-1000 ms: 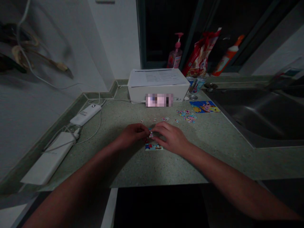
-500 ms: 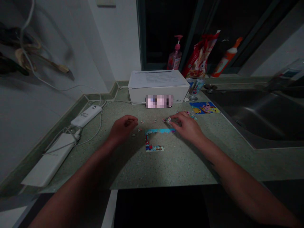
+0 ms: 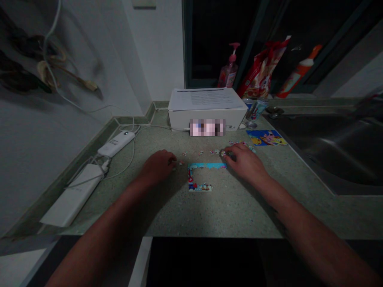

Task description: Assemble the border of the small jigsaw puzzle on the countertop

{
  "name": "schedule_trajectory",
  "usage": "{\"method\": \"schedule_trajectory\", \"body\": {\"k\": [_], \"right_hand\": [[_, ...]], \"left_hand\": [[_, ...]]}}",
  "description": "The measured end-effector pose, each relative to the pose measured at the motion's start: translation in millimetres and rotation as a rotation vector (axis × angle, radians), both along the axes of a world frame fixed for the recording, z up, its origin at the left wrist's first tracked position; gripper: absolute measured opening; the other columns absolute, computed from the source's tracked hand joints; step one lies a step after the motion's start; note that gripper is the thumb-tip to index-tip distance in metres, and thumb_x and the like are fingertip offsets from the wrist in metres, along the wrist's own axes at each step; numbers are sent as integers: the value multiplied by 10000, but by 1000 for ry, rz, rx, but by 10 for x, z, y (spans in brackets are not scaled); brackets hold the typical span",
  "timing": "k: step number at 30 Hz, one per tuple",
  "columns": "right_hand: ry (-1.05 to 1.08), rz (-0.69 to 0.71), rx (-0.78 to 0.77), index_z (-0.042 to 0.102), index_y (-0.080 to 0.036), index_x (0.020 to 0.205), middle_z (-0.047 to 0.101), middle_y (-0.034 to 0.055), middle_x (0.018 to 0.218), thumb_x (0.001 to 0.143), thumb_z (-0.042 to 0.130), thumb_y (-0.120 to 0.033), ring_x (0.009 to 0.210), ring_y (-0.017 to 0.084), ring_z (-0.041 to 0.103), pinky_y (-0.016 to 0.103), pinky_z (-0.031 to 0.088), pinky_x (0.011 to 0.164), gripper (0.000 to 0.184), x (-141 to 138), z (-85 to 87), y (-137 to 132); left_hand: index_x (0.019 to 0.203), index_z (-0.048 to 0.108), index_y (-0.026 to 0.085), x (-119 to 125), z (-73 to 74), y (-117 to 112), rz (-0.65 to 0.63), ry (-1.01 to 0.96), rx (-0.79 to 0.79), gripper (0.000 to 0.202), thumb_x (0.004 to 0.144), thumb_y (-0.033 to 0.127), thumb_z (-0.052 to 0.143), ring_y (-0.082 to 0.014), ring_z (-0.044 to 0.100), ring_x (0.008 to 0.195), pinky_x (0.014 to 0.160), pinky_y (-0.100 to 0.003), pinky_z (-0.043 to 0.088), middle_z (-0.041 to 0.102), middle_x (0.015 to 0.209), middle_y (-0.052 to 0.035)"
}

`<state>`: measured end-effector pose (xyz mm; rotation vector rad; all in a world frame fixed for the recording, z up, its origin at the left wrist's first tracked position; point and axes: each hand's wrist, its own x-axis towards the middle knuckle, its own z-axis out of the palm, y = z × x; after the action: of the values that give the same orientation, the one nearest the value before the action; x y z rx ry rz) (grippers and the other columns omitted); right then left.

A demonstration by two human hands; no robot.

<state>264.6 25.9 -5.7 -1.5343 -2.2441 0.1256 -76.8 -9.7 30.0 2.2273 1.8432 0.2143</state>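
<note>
**Left hand** (image 3: 158,166): arching knuckles-up over the tabletop (image 3: 233,211), fingertips dipping just beside a loose jigsaw piece (image 3: 181,162); curled, but open or closed impossible to call from here, fingers hiding any grip!

**Right hand** (image 3: 243,163): reaching down at the top right corner of the jigsaw border, fingers half-curled and touching or almost touching the pieces there; no clear view of any grip.

**Jigsaw border** (image 3: 206,166): lying flat between both hands, blue strip running across the top, turning down the left side and partly along the bottom, forming a C-shape.

**Loose pieces**: dotting the tabletop in a line just above the border, thickening into a small pile (image 3: 239,142) beyond the right hand.

**Picture card** (image 3: 265,137): lying flat past that pile, bright cartoon print facing up, close to the steel sink (image 3: 335,159).

**Straight ahead**: white cardboard box (image 3: 236,118) sitting against the wall, printed sheet (image 3: 206,99) lying on top.

**Far left**: white power bank (image 3: 116,143) and longer white power bank (image 3: 72,195) lying along the wall, white cable (image 3: 131,147) trailing toward the box.

**Behind the box**: pink pump bottle (image 3: 229,69), red snack bag (image 3: 260,69) and orange-capped bottle (image 3: 297,71) standing in a row.
</note>
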Motion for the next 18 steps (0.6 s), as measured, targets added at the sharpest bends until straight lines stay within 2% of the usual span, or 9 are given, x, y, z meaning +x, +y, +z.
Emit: {"method": "schedule_trajectory", "body": {"k": [3, 9, 12, 18], "right_hand": [[-22, 1, 14, 781, -209, 1124, 735, 153, 1151, 1036, 570, -329, 1139, 352, 690, 512, 547, 1004, 258, 4, -24, 2], [3, 12, 42, 792, -226, 1091, 739, 146, 1121, 1033, 601, -309, 1088, 351, 706, 519, 568, 951, 216, -14, -58, 3], [0, 34, 32, 796, -232, 1097, 745, 139, 1120, 1025, 630, -298, 1058, 337, 715, 493, 572, 939, 192, -25, -61, 3], [80, 77, 42, 797, -219, 1160, 751, 144, 1142, 1025, 654, -295, 1104, 332, 709, 494, 559, 989, 211, -95, -11, 19]], "left_hand": [[1057, 833, 212, -20, -10, 2, -3, -29, -2, 262, 964, 256, 591, -304, 720, 1008, 898, -423, 532, 785, 1113, -138], [923, 825, 284, 4, -156, 30, -35, -329, 102, 155, 889, 341, 684, -372, 680, 1019, 944, -523, 504, 755, 1005, -141], [891, 815, 293, 66, -210, 13, -59, -420, 99, 146, 875, 359, 685, -385, 655, 1028, 980, -560, 484, 747, 1001, -147], [936, 798, 303, 121, -203, -11, -94, -286, 107, 229, 951, 384, 585, -367, 654, 1029, 961, -542, 504, 751, 1026, -151]]}}
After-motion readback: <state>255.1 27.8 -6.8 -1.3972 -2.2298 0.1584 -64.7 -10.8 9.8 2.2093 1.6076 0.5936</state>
